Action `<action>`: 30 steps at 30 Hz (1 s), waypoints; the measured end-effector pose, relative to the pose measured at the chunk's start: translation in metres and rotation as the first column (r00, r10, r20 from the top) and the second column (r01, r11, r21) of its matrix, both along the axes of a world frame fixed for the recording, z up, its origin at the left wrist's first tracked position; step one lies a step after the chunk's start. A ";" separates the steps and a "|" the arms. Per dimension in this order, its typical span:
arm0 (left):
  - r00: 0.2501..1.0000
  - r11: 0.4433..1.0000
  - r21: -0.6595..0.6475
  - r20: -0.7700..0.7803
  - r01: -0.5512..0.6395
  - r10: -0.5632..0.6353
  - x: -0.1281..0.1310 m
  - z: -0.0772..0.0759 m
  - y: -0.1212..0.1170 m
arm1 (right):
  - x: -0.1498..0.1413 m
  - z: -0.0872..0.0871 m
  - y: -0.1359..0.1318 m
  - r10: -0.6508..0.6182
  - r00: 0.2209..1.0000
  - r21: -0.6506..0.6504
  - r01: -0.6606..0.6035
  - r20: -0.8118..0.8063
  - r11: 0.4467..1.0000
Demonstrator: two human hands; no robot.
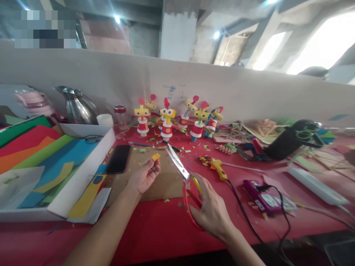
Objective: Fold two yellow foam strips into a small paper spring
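In the head view my left hand [148, 175] pinches a small piece of yellow paper [155, 157] above the brown cardboard sheet [166, 186]. My right hand [212, 207] grips the scissors [181, 170] by their red and yellow handles. The blades point up and away, slightly parted, with no paper between them. Beyond the hands stand several paper-cup figures [167, 130] with yellow heads, red bodies and spring-like folded arms. Small paper scraps and folded paper springs [142, 150] lie between the figures and the cardboard.
On the left, a white box [83, 129] holds coloured paper, beside a black phone [119, 159]. A metal jug [79, 107] and a glass jar [120, 116] stand behind. To the right lie a yellow glue gun [217, 168], a purple device [262, 199], a power strip [317, 186] and cables.
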State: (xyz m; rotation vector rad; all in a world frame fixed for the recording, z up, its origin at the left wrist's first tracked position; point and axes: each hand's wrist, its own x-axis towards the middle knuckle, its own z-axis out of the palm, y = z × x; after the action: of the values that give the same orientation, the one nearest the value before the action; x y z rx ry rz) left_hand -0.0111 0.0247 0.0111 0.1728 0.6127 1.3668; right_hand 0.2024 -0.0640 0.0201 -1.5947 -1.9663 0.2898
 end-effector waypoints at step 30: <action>0.998 0.999 -0.021 -0.042 -0.037 0.037 0.001 0.003 -0.001 | -0.011 -0.019 0.004 0.143 0.986 -0.042 -0.147 -0.087 0.988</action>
State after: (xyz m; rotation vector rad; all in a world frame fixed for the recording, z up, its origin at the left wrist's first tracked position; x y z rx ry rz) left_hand -0.0098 0.0236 0.0140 0.1735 0.6679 1.3946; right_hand 0.1918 -0.0597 0.0012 -1.4470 -2.0270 0.4579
